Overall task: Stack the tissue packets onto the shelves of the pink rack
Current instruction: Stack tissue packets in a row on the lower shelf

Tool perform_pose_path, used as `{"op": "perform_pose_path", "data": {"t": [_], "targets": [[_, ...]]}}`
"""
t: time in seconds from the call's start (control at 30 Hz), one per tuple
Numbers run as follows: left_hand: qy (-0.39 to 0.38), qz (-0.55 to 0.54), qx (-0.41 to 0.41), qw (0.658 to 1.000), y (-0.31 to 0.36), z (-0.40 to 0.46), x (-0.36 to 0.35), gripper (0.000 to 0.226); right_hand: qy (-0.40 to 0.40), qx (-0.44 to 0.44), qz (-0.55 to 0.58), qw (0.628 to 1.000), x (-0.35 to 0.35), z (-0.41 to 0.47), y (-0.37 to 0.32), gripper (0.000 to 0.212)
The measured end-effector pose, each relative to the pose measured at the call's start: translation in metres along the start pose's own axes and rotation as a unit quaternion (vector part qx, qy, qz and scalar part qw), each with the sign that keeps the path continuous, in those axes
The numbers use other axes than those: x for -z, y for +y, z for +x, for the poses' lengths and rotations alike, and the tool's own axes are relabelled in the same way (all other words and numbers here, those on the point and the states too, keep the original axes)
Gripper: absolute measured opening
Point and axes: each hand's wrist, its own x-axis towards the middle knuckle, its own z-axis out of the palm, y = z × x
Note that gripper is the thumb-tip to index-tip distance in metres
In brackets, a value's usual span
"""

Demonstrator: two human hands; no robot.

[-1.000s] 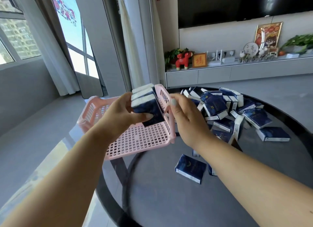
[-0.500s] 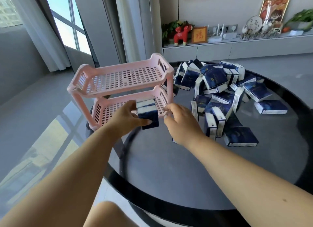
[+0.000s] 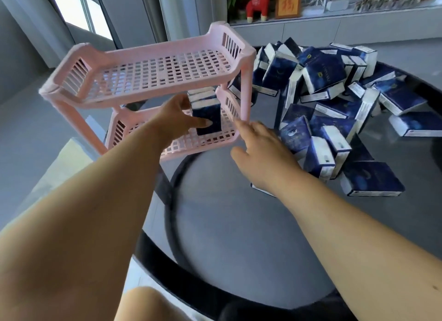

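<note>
1. Since half a second ago, the left hand (image 3: 178, 116) has carried its small stack of tissue packets (image 3: 206, 112) in past the front rim of the pink rack (image 3: 153, 71), and the stack now stands on the lower shelf (image 3: 203, 142) at its right end, under the bare upper shelf (image 3: 157, 68).
2. That hand grips the stack, thumb across the dark blue front face and fingers round the far side; the packets stand upright, just beside the shelf's slatted right wall.
3. The right hand (image 3: 259, 153) hangs loosely spread and holds nothing, fingertips just beside the rack's front right post (image 3: 246, 88), over the round dark tabletop (image 3: 239, 225).
4. The loose pile of tissue packets (image 3: 334, 86) lies heaped across the tabletop's far right side, one flat packet (image 3: 373, 182) nearest the front.
5. Step in hand, as I judge it: seating the first stack on the lower shelf; nearly the whole job remains.
6. Next move calls for letting go without toppling the upright packets, then reaching right into the pile for more. The rack stands at the tabletop's left edge, so a push could shift it.
</note>
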Motion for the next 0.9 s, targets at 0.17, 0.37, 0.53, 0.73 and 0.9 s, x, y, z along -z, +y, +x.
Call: {"op": "perform_pose_path", "data": {"t": [0.17,0.37,0.53,0.73,0.9], "targets": [[-0.004,0.013,-0.005,1.000,0.002,0.017,0.000,0.051,0.006,0.009,0.010,1.000,-0.001,-0.001,0.000,0.060],[-0.008,0.044,-0.008,0.999,-0.003,0.032,0.003,0.056,0.004,0.006,0.017,1.000,-0.001,-0.002,0.001,0.060],[0.001,0.051,-0.005,0.999,-0.006,0.037,0.003,0.057,0.011,0.006,0.021,1.000,-0.001,-0.003,0.001,0.059],[0.017,0.061,-0.007,0.998,-0.007,0.040,0.003,0.061,0.016,0.008,0.023,1.000,-0.001,-0.004,0.001,0.059],[0.008,0.048,-0.004,0.999,-0.005,0.036,0.007,0.060,0.019,0.009,0.022,1.000,-0.002,-0.004,0.002,0.058]]}}
